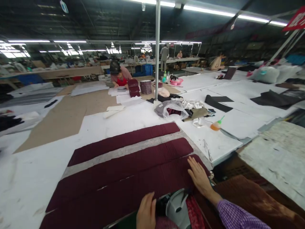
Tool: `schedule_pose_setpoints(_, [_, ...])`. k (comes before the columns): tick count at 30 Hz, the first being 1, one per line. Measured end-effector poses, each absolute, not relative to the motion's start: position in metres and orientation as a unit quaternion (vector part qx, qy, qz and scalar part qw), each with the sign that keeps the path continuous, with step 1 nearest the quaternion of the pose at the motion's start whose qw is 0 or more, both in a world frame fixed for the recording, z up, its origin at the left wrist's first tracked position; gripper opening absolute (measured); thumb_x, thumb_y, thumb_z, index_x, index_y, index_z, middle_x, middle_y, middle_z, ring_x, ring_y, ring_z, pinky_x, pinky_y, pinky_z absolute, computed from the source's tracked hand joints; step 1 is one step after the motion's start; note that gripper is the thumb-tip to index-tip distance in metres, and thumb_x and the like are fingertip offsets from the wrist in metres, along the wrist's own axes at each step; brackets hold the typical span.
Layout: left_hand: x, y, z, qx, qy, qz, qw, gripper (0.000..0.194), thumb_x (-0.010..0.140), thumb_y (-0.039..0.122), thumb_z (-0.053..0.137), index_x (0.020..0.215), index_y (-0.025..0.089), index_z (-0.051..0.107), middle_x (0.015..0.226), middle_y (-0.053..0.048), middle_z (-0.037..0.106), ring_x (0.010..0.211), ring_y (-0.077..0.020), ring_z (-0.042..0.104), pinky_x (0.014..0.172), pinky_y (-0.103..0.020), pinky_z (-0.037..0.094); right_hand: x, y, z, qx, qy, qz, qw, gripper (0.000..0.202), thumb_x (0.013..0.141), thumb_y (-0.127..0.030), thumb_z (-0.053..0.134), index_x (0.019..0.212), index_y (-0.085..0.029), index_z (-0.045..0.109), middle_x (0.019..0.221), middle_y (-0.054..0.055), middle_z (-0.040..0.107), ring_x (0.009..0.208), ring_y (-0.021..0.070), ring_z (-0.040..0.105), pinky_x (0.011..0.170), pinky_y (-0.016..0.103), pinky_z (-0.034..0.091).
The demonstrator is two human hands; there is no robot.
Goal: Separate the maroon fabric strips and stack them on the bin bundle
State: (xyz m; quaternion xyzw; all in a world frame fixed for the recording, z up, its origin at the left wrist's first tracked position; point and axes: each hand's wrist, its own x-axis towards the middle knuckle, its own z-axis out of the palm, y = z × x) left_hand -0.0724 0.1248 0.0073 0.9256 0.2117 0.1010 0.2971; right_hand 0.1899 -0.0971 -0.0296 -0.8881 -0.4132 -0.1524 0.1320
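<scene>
Maroon fabric panels (133, 159) lie in long strips on grey paper (133, 145) over the white-covered table. My right hand (199, 176), in a purple checked sleeve, rests flat on the nearest panel by its right end, fingers stretched out. My left hand (146, 210) is at the bottom edge, at the near part of the same cloth. Its fingers point forward, close together, and nothing shows in them; its lower part is cut off. Between my hands is a grey round metal machine part (177, 205), with red patterned cloth (194, 211) beside it.
Beyond the panels stand a white pole (157, 51), a plastic bag (166, 109) with maroon cloth, and a small bottle (216, 125) of orange liquid. Black fabric strips (218, 102) lie farther right. A co-worker (119, 74) bends over the table near maroon stacks (145, 86).
</scene>
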Motion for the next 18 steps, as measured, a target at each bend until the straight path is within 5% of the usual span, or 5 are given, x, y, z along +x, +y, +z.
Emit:
schedule_pose_setpoints(5, [0.081,0.089,0.005,0.946,0.116,0.096,0.288,0.054,0.099,0.01,0.028,0.148,0.004,0.05,0.158,-0.016,0.046,0.151,-0.0257,0.037,0.124,-0.046,0.038,0.257,-0.083,-0.039,-0.903,-0.372,-0.189,0.106,0.053,0.11,-0.032,0.026,0.154,-0.01,0.045,0.159,0.016,0.042,0.149,0.0333,0.034,0.115,0.058,0.04])
schedule_pose_setpoints(7, [0.125,0.075,0.005,0.949,0.083,0.091,0.29,0.062,0.094,0.003,0.031,0.154,0.009,0.044,0.165,-0.011,0.035,0.155,-0.0265,0.026,0.127,-0.052,0.029,0.267,-0.072,-0.046,-0.895,-0.396,-0.186,0.082,0.051,0.108,-0.028,0.027,0.15,-0.011,0.051,0.156,0.014,0.046,0.147,0.0324,0.038,0.114,0.058,0.041])
schedule_pose_setpoints(11, [0.156,0.063,-0.006,0.947,0.059,0.073,0.306,0.055,0.105,0.036,0.034,0.156,0.016,0.041,0.164,-0.006,0.036,0.155,-0.0291,0.025,0.129,-0.061,0.016,0.267,-0.066,-0.06,-0.88,-0.441,-0.168,0.04,0.052,0.102,-0.019,0.028,0.144,-0.014,0.058,0.158,0.012,0.043,0.148,0.0328,0.036,0.115,0.061,0.038])
schedule_pose_setpoints(14, [0.151,0.064,-0.011,0.945,0.066,0.058,0.315,0.061,0.106,0.047,0.027,0.158,0.017,0.037,0.166,-0.004,0.03,0.157,-0.0277,0.02,0.13,-0.06,0.009,0.275,-0.071,-0.063,-0.877,-0.453,-0.156,0.027,0.051,0.104,-0.022,0.031,0.149,-0.015,0.053,0.164,0.01,0.032,0.153,0.0296,0.025,0.12,0.057,0.031])
schedule_pose_setpoints(18, [0.147,0.067,-0.006,0.941,0.068,0.032,0.329,0.064,0.105,0.052,0.025,0.159,0.02,0.033,0.167,-0.001,0.027,0.157,-0.0269,0.02,0.13,-0.059,0.014,0.307,-0.077,-0.062,-0.882,-0.434,-0.178,0.038,0.059,0.107,-0.03,0.03,0.163,-0.011,0.025,0.163,0.016,0.032,0.151,0.0319,0.03,0.118,0.063,0.031])
